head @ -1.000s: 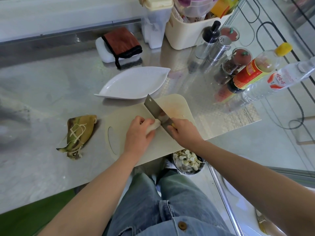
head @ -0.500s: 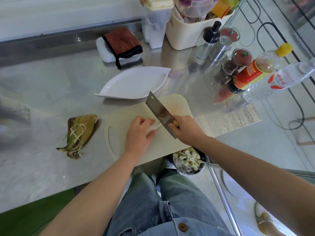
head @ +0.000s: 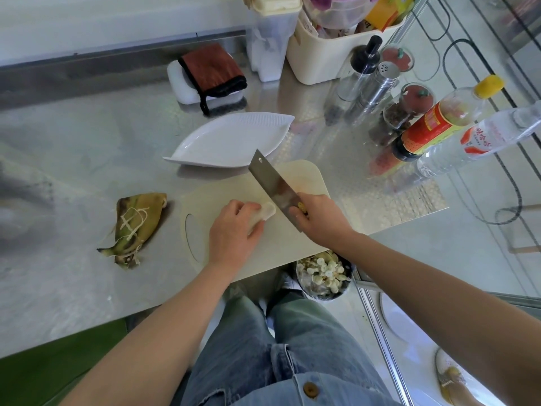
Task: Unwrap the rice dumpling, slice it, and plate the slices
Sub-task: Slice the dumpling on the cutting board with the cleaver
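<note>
Rice dumpling [head: 265, 213] sits on my cutting board [head: 304, 177], gripped by my left hand [head: 234, 230]; my right hand [head: 320, 221] grips the cleaver [head: 272, 183] just beside it.

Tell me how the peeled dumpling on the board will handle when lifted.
Likely soft and squashy: the dumpling looks pale and rounded where it pokes from the left hand. Its log-like shape could roll on the board, which may be why the hand pins it.
</note>
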